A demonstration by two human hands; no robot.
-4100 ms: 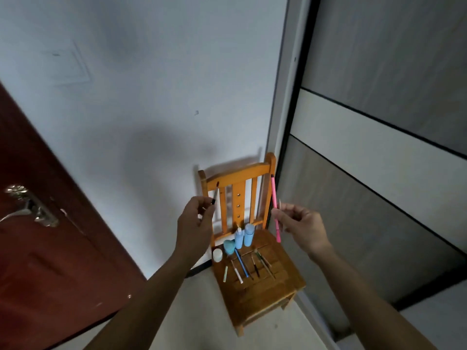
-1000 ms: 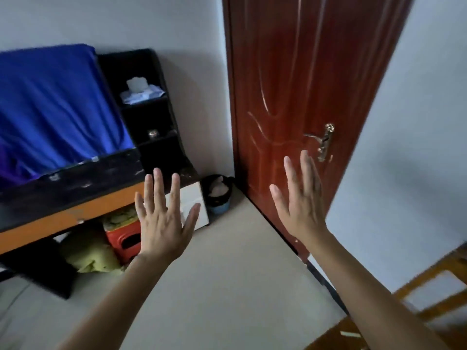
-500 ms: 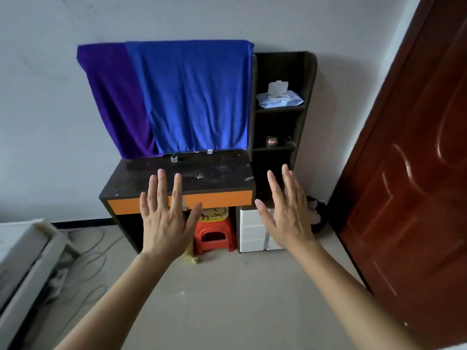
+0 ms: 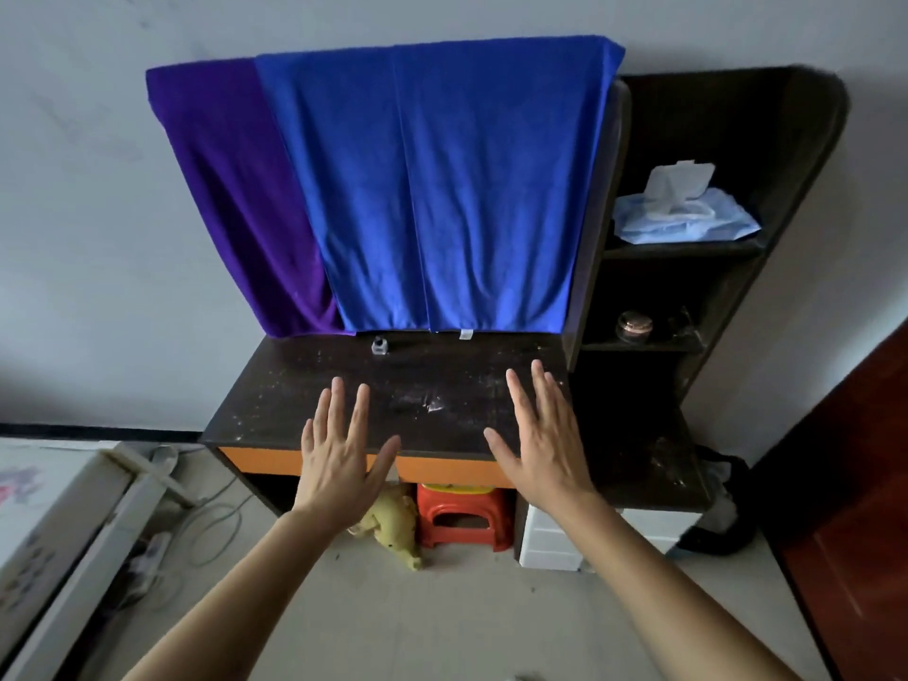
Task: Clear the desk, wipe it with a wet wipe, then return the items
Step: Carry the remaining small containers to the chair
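facing dusty dark desk (image 4: 304,385), flat empty hands (image 4: 339,459) spread.

Desk (image 4: 304,390) top lies open; only a small bottle (image 4: 379,345) at the back.

Two bare forearms reach in from the bottom edge toward the tabletop (image 4: 393,385), with no sleeves, watch or bracelet on the parts that show. The left hand (image 4: 339,459) and the right hand (image 4: 543,444) wear no gloves and no rings that can be made out. The fingers (image 4: 337,400) are long and slim, with short, unpainted nails as far as the dim light lets one tell.
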